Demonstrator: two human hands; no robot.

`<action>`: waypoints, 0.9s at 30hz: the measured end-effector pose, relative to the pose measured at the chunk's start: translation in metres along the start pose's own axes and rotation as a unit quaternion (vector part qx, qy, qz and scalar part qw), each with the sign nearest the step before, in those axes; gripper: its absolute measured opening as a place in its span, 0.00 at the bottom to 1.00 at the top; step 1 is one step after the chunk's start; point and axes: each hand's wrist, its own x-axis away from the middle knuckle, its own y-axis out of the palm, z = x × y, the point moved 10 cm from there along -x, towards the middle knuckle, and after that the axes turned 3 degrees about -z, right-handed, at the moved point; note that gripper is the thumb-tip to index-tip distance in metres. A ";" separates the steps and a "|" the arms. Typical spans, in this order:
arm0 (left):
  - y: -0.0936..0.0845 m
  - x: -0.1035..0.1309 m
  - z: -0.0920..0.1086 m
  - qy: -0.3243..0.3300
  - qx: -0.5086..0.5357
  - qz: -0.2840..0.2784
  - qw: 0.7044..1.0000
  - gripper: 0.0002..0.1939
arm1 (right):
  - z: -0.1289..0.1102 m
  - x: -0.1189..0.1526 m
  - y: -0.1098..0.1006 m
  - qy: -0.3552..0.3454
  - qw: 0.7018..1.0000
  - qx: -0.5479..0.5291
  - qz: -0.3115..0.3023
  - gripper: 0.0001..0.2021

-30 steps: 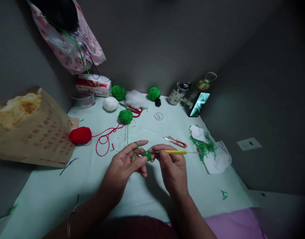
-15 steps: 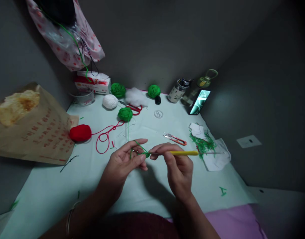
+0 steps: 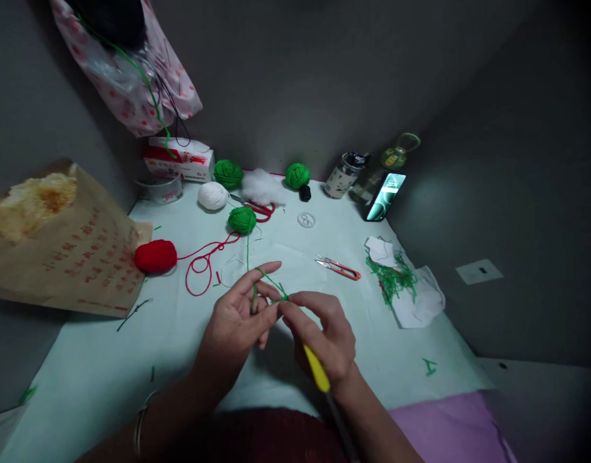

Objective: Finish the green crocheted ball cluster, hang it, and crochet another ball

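Note:
Green yarn (image 3: pixel 249 247) runs from a green ball (image 3: pixel 242 220) down to my left hand (image 3: pixel 237 318), looping over its raised index finger. My left thumb and fingers pinch a small green piece of yarn work (image 3: pixel 281 298). Against that piece, the fingertips of my right hand (image 3: pixel 324 331) press together, and the same hand holds a crochet hook by its yellow handle (image 3: pixel 316 368). The handle points down toward me, with a metal shaft below it. The hook's working tip is hidden by my fingers.
Orange thread snips (image 3: pixel 338 267) lie beyond my right hand. Red yarn (image 3: pixel 156 256) and a paper bag (image 3: pixel 83 257) are left. Green scraps (image 3: pixel 390 278) and a propped phone (image 3: pixel 386 197) are right. Red-handled scissors (image 3: pixel 262 211) lie near the back.
The yellow handle has swung from level, pointing right, to pointing down toward me. My right hand has turned and moved left, its fingertips now at the green piece beside my left thumb.

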 end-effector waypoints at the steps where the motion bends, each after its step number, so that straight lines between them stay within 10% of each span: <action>1: 0.004 0.000 -0.006 -0.029 0.031 -0.024 0.999 0.28 | -0.001 0.001 -0.001 -0.006 1.000 0.007 0.004 0.23; 10: 0.005 0.000 -0.002 -0.060 0.059 -0.036 0.996 0.24 | 0.039 -0.010 -0.005 0.183 0.923 -0.326 0.092 0.11; 18: 0.007 -0.002 -0.016 -0.072 0.080 -0.039 0.993 0.24 | 0.017 -0.005 -0.004 0.069 0.992 -0.097 0.029 0.21; 27: 0.005 -0.004 -0.006 -0.039 0.045 -0.028 0.998 0.19 | 0.055 -0.006 0.007 0.223 0.910 -0.343 0.067 0.08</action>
